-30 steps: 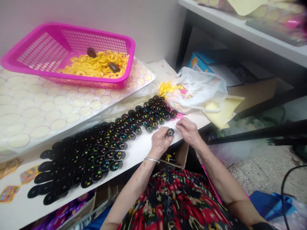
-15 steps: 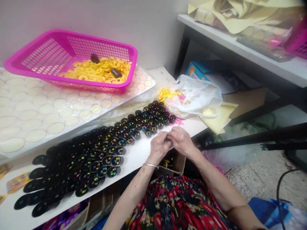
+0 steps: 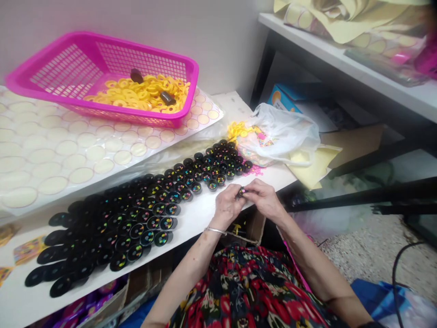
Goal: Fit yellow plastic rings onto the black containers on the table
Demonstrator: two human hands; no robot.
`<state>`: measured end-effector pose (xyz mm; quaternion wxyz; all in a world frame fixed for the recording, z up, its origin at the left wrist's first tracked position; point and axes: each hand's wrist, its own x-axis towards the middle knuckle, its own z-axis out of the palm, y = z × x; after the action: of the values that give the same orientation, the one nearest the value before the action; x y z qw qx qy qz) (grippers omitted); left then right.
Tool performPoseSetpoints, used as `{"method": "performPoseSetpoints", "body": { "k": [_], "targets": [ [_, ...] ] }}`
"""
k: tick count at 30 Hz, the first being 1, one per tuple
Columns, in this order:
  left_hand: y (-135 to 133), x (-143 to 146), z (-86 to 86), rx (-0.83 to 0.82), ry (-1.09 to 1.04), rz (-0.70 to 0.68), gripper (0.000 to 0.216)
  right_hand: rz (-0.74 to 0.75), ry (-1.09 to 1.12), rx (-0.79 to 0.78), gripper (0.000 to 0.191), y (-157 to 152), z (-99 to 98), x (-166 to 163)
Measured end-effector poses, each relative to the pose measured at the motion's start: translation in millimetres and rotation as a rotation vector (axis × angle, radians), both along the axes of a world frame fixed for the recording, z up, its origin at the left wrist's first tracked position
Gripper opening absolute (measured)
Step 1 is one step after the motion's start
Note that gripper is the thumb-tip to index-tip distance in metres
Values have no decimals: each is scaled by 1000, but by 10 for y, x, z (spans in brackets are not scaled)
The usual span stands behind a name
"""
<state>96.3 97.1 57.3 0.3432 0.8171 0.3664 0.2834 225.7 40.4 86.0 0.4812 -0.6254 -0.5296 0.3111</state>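
Observation:
My left hand (image 3: 226,205) is closed round a small black round cup (image 3: 241,192), mostly hidden by the fingers. My right hand (image 3: 264,197) meets it there, thumb and fingertips pinched together at the cup's open top. A tiny pink spot shows at those fingertips; what they pinch is too small to make out. Left of my hands, many like black cups (image 3: 161,238) stand in crowded rows on the white table (image 3: 191,226), with small bright-coloured pieces inside those nearest. Pink bits (image 3: 254,169) lie loose just beyond my hands.
A pink basket (image 3: 119,107) of yellow rings (image 3: 136,93) stands on sheets of round labels (image 3: 68,150) at the back left. A white plastic bag (image 3: 290,130) lies beside a yellow pile (image 3: 237,130). An open cardboard box (image 3: 256,227) sits below the table edge.
The black cup between my hands now shows more clearly, as my right fingers have shifted slightly right and lower. The whole view has tilted a little; the rows of cups look the same.

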Motion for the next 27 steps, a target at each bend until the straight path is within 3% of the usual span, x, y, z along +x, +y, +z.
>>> {"method": "performPoseSetpoints", "body": {
  "k": [4, 7, 10, 13, 16, 19, 27],
  "targets": [
    [-1, -10, 9, 5, 8, 1, 7, -44, -24, 22, 6, -8, 73, 28],
    [4, -19, 5, 8, 0, 12, 9, -173, -115, 126, 6, 149, 159, 188],
    [19, -25, -11, -2, -19, 16, 12, -349, -284, 211, 10, 547, 254, 502],
    [36, -26, -25, 4, -25, 24, 10, -443, -565, 94, 17, 1075, 359, 819],
    [39, -29, -18, 6, -20, 33, 10, -279, -856, -131, 24, 1509, 428, 960],
    [31, -34, 6, -3, -2, 36, 10, -135, -963, -197, 21, 1736, 410, 916],
    [38, -32, 13, -36, -5, 34, 12, -98, -1098, -279, 28, 1814, 251, 828]
  ]
}}
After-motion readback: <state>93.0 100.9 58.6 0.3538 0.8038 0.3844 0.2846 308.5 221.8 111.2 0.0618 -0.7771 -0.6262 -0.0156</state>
